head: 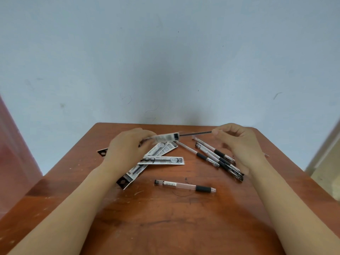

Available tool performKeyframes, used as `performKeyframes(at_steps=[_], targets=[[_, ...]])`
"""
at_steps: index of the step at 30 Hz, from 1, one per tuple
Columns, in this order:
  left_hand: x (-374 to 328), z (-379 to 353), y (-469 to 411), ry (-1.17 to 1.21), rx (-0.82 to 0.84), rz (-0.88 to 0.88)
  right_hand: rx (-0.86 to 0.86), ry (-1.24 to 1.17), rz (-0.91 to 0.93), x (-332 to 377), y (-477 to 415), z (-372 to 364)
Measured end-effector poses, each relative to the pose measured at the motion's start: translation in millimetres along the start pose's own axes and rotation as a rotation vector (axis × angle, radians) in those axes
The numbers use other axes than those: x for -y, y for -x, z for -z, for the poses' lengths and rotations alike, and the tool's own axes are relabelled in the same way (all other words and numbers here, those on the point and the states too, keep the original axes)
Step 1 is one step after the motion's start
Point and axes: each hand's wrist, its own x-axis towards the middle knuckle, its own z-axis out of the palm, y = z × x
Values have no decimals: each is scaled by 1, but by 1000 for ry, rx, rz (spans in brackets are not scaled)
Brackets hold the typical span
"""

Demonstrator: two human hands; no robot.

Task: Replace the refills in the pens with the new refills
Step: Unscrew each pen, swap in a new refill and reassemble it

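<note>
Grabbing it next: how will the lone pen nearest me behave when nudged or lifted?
The lone pen looks round with no clip showing, so it would probably roll if nudged. Slim and clear plastic, it is likely light and stiff. Its black rubber grip should resist slipping.

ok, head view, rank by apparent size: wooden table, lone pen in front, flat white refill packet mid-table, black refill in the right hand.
1. Brown wooden table.
2. Lone clear plastic pen with black grip and flat white printed refill packet: similar; pen nearer, packet partly covered, unranked.
3. Thin black refill, exposed part.
</note>
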Motion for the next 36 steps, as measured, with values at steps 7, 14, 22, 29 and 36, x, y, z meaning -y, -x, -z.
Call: performKeyframes(at_steps=[7,14,22,29,36], targets=[[58,17,-7,-381,-291,291,-173,-193,-119,-6,-7,15],[85,6,-3,-511,45,620,-165,-192,-167,-10,-9,14],[84,3,-4,-445,61,679,-123,-153,-181,-10,-8,10],[82,3,-6,-473,-8,689,-106,-131,-197,-9,-6,8],[45,5,-14,-342,-247,285,-61,-68,-184,-7,-4,2]])
